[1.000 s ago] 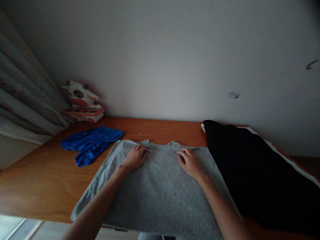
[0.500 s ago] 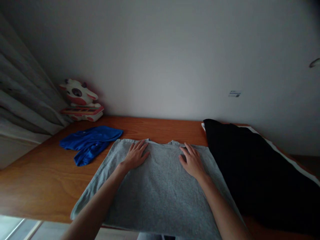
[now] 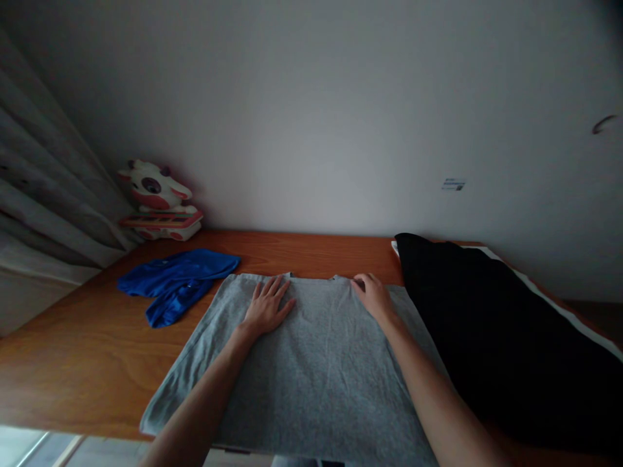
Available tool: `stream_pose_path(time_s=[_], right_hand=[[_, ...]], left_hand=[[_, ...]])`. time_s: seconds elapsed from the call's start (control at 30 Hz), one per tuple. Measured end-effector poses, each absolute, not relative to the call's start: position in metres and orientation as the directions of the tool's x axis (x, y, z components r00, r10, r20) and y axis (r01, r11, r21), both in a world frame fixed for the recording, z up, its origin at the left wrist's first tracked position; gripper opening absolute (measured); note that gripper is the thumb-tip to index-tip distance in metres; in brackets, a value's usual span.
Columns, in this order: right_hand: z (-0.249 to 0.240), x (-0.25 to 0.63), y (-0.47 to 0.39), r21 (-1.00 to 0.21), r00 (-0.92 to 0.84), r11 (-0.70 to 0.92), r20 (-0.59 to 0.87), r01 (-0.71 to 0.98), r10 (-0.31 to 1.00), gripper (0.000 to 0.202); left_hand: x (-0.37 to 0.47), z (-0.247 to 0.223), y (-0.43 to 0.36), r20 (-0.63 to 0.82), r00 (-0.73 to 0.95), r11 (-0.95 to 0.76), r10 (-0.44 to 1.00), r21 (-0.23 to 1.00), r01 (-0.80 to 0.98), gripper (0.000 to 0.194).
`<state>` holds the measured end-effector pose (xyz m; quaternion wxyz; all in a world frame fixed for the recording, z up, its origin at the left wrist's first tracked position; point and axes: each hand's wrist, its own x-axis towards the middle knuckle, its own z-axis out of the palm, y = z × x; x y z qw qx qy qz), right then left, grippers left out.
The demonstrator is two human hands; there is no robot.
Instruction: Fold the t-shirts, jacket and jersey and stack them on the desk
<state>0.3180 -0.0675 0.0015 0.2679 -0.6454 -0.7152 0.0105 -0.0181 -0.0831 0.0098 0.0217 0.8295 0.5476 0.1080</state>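
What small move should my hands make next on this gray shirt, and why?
Perhaps smooth the far edge of the gray shirt with the right hand: it is curled at that edge, the left hand lies flat, and faint creases show in the fabric.

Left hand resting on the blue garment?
No, the left hand lies flat on the gray shirt, with the blue garment off to its left.

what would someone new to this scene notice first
Probably the bright blue garment, crumpled on the left of the wooden table, with the cow-shaped toy behind it in the far corner. The large black cloth on the right also stands out, as does the grey cloth in the middle, under the spread left hand and the curled right hand.
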Motion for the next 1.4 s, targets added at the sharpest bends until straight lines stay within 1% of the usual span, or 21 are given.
stream_pose_path(time_s=[0.1, 0.13, 0.2, 0.33, 0.4, 0.47, 0.57, 0.67, 0.8, 0.9, 1.0, 1.07, 1.13, 1.2, 1.27, 1.33, 1.4], right_hand=[[0.001, 0.313, -0.07, -0.321, 0.053, 0.102, 0.44, 0.942, 0.897, 0.025], [0.002, 0.308, -0.073, -0.301, 0.039, 0.115, 0.461, 0.947, 0.887, 0.025], [0.003, 0.296, -0.081, -0.271, -0.042, 0.192, 0.476, 0.943, 0.878, 0.026], [0.001, 0.265, -0.101, -0.245, -0.249, 0.369, 0.412, 0.896, 0.877, 0.042], [-0.003, 0.254, -0.108, -0.234, -0.309, 0.399, 0.343, 0.887, 0.887, 0.051], [-0.007, 0.25, -0.111, -0.243, -0.314, 0.377, 0.262, 0.894, 0.912, 0.058], [-0.011, 0.26, -0.109, -0.24, -0.266, 0.302, 0.171, 0.922, 0.949, 0.069], [-0.011, 0.282, -0.107, -0.193, -0.167, 0.191, 0.13, 0.962, 0.977, 0.076], [-0.011, 0.324, -0.108, -0.115, -0.045, 0.054, 0.08, 0.992, 0.996, 0.079], [-0.017, 0.357, -0.109, -0.082, 0.026, -0.02, 0.066, 0.996, 0.997, 0.08], [-0.025, 0.381, -0.108, -0.092, 0.083, -0.075, 0.096, 0.993, 0.992, 0.08], [-0.031, 0.389, -0.107, -0.119, 0.088, -0.074, 0.113, 0.99, 0.99, 0.081], [-0.034, 0.391, -0.107, -0.147, 0.077, -0.055, 0.145, 0.988, 0.987, 0.079], [-0.033, 0.389, -0.108, -0.174, 0.064, -0.026, 0.219, 0.984, 0.974, 0.074], [-0.028, 0.385, -0.11, -0.199, 0.097, -0.035, 0.311, 0.979, 0.945, 0.064], [-0.021, 0.38, -0.114, -0.213, 0.194, -0.12, 0.372, 0.97, 0.908, 0.054], [-0.012, 0.374, -0.119, -0.207, 0.291, -0.224, 0.397, 0.952, 0.871, 0.046]], left_hand=[[-0.019, 0.01, -0.084, 0.149, 0.371, -0.392, 0.917, 0.151, 0.908, 0.065], [-0.019, 0.011, -0.084, 0.146, 0.372, -0.392, 0.917, 0.148, 0.908, 0.065], [-0.019, 0.012, -0.084, 0.144, 0.373, -0.392, 0.916, 0.136, 0.91, 0.066], [-0.009, 0.015, -0.085, 0.167, 0.417, -0.434, 0.893, 0.081, 0.897, 0.059], [0.0, 0.013, -0.084, 0.184, 0.469, -0.489, 0.864, 0.076, 0.869, 0.055], [0.008, 0.008, -0.083, 0.185, 0.498, -0.521, 0.847, 0.107, 0.847, 0.055], [0.008, -0.001, -0.077, 0.167, 0.509, -0.533, 0.844, 0.16, 0.831, 0.062], [-0.013, -0.005, -0.069, 0.168, 0.494, -0.518, 0.853, 0.163, 0.839, 0.067], [-0.067, -0.005, -0.06, 0.172, 0.349, -0.373, 0.921, 0.139, 0.917, 0.068], [-0.107, -0.007, -0.055, 0.182, 0.22, -0.245, 0.958, 0.128, 0.961, 0.069], [-0.131, -0.013, -0.051, 0.182, 0.125, -0.153, 0.975, 0.15, 0.977, 0.071], [-0.137, -0.015, -0.048, 0.183, 0.1, -0.132, 0.978, 0.172, 0.976, 0.073], [-0.136, -0.015, -0.046, 0.215, 0.094, -0.136, 0.972, 0.187, 0.973, 0.071], [-0.132, -0.011, -0.046, 0.255, 0.1, -0.15, 0.962, 0.187, 0.971, 0.067], [-0.125, -0.004, -0.049, 0.284, 0.082, -0.131, 0.955, 0.159, 0.979, 0.065], [-0.119, 0.005, -0.054, 0.298, 0.028, -0.064, 0.954, 0.11, 0.992, 0.066], [-0.114, 0.011, -0.058, 0.299, -0.034, 0.012, 0.954, 0.074, 0.997, 0.068]])
